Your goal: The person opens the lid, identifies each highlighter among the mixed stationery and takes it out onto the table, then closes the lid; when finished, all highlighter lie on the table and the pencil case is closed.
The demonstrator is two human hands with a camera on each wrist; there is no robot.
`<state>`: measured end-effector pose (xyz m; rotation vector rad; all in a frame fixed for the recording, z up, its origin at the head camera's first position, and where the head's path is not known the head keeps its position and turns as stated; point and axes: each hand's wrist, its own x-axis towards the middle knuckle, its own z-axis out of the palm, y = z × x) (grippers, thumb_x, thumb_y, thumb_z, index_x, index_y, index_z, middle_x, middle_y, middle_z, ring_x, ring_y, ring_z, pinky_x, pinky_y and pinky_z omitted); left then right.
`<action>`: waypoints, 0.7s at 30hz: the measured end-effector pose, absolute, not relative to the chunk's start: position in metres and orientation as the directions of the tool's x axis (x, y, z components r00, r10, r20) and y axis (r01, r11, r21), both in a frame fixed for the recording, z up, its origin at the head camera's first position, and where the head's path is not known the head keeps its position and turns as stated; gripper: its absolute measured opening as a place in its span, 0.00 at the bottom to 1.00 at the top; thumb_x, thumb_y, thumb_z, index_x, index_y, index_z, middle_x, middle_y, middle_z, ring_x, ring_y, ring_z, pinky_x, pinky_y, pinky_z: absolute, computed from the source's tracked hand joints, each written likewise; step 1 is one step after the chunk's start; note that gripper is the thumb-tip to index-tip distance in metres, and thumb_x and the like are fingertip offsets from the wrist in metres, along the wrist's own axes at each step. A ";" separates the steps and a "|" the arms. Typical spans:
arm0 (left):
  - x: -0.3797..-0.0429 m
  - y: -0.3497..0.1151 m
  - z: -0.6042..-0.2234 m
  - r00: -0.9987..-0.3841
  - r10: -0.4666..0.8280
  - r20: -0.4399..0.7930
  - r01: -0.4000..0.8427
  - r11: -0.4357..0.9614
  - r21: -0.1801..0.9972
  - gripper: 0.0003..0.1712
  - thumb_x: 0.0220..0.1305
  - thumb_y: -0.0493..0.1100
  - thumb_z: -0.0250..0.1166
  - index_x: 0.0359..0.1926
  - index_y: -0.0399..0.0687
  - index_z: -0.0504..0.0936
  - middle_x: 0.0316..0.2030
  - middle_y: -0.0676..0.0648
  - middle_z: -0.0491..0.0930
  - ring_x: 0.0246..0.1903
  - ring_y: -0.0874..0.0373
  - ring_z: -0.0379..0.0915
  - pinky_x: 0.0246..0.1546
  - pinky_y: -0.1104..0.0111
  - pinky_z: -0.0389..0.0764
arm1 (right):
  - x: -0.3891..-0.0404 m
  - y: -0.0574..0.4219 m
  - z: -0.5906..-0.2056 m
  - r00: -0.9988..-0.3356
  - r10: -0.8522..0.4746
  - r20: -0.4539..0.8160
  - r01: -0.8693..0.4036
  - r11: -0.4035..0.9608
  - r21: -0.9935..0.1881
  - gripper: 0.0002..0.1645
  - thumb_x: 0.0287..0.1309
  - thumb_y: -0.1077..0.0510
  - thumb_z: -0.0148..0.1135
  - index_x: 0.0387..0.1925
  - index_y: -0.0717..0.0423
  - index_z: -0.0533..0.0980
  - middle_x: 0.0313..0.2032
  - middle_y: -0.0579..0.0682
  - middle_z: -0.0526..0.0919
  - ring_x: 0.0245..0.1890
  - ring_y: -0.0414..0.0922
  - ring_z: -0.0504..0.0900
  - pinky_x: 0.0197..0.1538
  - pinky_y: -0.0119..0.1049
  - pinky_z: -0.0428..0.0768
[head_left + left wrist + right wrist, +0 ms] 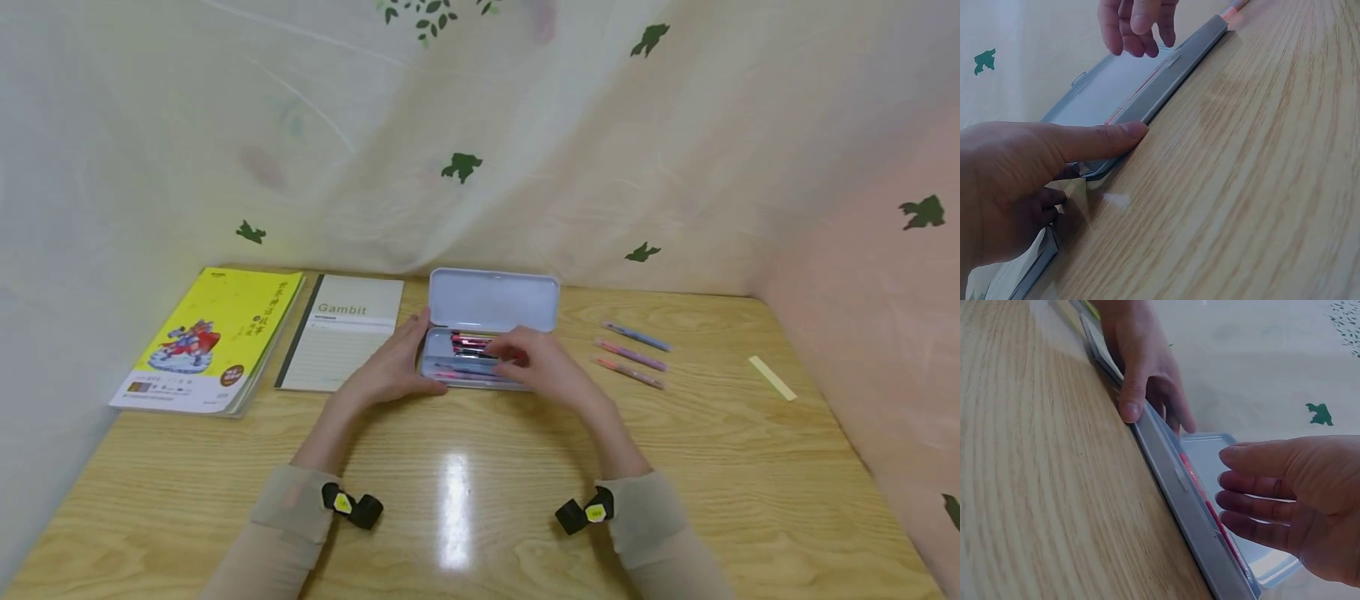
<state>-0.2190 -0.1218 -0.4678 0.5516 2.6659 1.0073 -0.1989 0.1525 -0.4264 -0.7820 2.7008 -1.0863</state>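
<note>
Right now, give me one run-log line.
left hand: grips pencil case | right hand: over case, empty | lid: open | three pens: on table, right of case

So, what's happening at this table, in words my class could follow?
A person's left hand grips the left end of an open case, while the right hand is over it, holding nothing that shows. Several pens lie inside. On the table, three loose pens lie right of the case, with a yellow strip beyond them. To its left are a notebook and, farther left, a yellow book.
</note>
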 end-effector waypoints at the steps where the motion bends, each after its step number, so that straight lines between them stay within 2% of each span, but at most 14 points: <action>1: -0.219 -0.122 -0.468 -0.901 0.425 -0.088 0.261 0.692 0.672 0.77 0.50 0.55 0.81 0.83 0.43 0.35 0.82 0.34 0.42 0.83 0.39 0.37 0.82 0.47 0.48 | -0.199 0.151 -0.427 -0.856 -0.512 0.064 -0.418 0.615 -0.668 0.16 0.65 0.60 0.69 0.54 0.55 0.84 0.48 0.53 0.88 0.47 0.46 0.84 0.54 0.44 0.84; 11: -0.219 -0.122 -0.468 -0.899 0.430 -0.082 0.270 0.691 0.671 0.77 0.50 0.55 0.81 0.83 0.42 0.35 0.82 0.34 0.43 0.82 0.39 0.37 0.82 0.47 0.49 | -0.198 0.140 -0.432 -0.849 -0.528 0.017 -0.432 0.676 -0.597 0.15 0.60 0.60 0.73 0.49 0.56 0.86 0.45 0.50 0.88 0.43 0.43 0.83 0.53 0.42 0.85; 21: -0.219 -0.122 -0.468 -0.897 0.435 -0.071 0.282 0.690 0.667 0.77 0.50 0.55 0.82 0.83 0.42 0.35 0.82 0.34 0.43 0.83 0.40 0.38 0.82 0.48 0.48 | -0.196 0.136 -0.434 -0.820 -0.571 0.030 -0.508 0.703 -0.497 0.13 0.60 0.59 0.73 0.47 0.55 0.87 0.45 0.49 0.90 0.47 0.44 0.85 0.57 0.44 0.84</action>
